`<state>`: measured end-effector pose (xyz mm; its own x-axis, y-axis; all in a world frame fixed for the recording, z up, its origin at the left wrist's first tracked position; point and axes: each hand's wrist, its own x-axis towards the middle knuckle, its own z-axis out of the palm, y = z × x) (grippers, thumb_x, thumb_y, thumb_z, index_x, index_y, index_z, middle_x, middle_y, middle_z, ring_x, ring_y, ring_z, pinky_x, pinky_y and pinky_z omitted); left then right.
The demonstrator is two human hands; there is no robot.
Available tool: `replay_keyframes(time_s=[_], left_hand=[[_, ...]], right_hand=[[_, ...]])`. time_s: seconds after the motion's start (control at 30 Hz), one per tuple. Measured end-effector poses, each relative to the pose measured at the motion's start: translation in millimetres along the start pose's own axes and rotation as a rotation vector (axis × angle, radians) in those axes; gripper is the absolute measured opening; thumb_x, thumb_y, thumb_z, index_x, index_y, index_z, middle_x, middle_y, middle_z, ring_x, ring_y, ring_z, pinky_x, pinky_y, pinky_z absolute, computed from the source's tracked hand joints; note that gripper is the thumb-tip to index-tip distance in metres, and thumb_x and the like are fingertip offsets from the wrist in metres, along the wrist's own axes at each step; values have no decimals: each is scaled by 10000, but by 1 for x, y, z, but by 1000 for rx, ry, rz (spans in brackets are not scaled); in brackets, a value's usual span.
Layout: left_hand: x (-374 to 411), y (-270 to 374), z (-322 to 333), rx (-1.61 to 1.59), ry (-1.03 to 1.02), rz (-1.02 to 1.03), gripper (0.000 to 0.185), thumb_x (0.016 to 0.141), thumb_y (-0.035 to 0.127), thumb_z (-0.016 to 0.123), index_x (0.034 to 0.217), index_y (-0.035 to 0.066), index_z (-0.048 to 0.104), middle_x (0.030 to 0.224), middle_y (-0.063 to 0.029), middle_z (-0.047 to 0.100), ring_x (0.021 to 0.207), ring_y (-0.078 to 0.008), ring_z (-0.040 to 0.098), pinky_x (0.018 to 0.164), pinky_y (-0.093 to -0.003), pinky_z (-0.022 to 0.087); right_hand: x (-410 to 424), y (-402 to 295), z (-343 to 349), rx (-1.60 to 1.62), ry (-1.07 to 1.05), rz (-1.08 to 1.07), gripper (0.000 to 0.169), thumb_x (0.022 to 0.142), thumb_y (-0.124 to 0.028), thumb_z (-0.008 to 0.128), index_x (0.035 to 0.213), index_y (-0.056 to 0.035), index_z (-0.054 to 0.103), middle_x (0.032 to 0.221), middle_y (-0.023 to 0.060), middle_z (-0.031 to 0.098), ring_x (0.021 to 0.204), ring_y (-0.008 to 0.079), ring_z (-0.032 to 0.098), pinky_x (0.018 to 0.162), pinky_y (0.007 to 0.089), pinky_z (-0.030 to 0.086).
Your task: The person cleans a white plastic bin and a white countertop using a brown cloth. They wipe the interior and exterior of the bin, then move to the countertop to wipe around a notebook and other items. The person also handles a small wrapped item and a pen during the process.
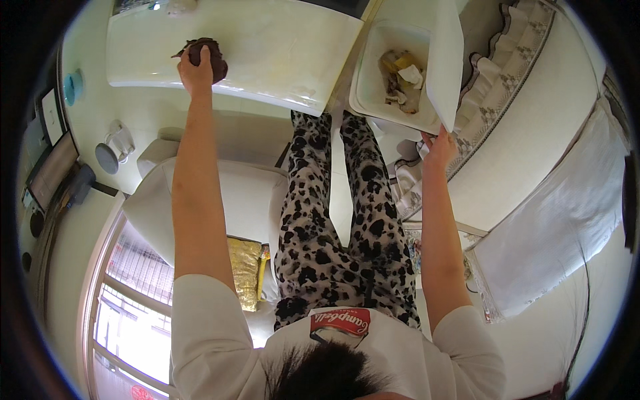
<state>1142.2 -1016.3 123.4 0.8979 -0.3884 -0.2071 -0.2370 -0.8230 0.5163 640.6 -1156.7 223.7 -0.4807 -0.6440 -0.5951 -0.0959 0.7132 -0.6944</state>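
Observation:
My left hand (195, 72) grips a crumpled dark brown cloth (216, 60), pressed on the glossy top of a white table (280, 55) near its front edge. Over to the right stands a white plastic bin (357, 95) with its lid (446, 65) swung up. Inside it lie crumpled white tissue (411, 76), a yellow scrap (408, 61) and brown waste. My right hand (440, 150) holds the front corner of the bin by the lid's lower end; its fingertips are partly hidden there.
A sofa (520, 150) with a ruffled cover runs along the right. To the left are a pale upholstered seat (250, 185), a gold cushion (244, 275), a round grey-topped object (107, 157) and a turquoise bowl (73, 87). Small items (172, 6) sit at the table's far edge.

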Motion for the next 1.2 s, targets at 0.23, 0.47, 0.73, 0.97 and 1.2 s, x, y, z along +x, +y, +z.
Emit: replay_keyframes(time_s=[0.23, 0.47, 0.73, 0.97, 1.2], left_hand=[[-26, -3, 42, 291, 45, 32, 780, 728, 488, 668, 1374, 138, 407, 1322, -237, 371, 1169, -429, 375, 965, -505, 377], [-83, 32, 77, 259, 183, 272, 636, 680, 314, 701, 1268, 143, 529, 1211, -197, 470, 1081, -388, 440, 864, -500, 426], [-191, 143, 127, 1, -178, 384, 678, 618, 159, 756, 1253, 202, 520, 1191, -138, 470, 1115, -349, 428, 855, -465, 416], [-226, 170, 104, -578, -389, 295, 522, 657, 93, 686, 1168, 117, 583, 1111, -124, 553, 1043, -330, 499, 914, -409, 410], [-65, 31, 31, -79, 85, 192, 588, 664, 219, 703, 1224, 118, 554, 1210, -194, 504, 1078, -357, 465, 936, -445, 402]], right_hand=[[18, 17, 3, -72, -24, -1, 300, 875, -286, 643, 825, 7, 599, 822, 55, 610, 733, 133, 577, 640, 287, 554], [12, 39, 14, -45, -60, -12, 243, 863, -262, 666, 781, -41, 610, 772, 19, 609, 703, 99, 559, 629, 265, 499], [13, 34, 14, -96, -133, -18, 248, 867, -248, 658, 721, -64, 577, 750, -1, 584, 697, 98, 539, 681, 271, 499], [-1, 39, 25, -82, -161, -17, 211, 891, -226, 624, 756, -68, 586, 791, -1, 593, 737, 108, 557, 711, 308, 509], [5, 45, 22, -62, -175, 18, 223, 892, -241, 626, 757, -65, 600, 824, 7, 610, 788, 127, 581, 718, 334, 532]])
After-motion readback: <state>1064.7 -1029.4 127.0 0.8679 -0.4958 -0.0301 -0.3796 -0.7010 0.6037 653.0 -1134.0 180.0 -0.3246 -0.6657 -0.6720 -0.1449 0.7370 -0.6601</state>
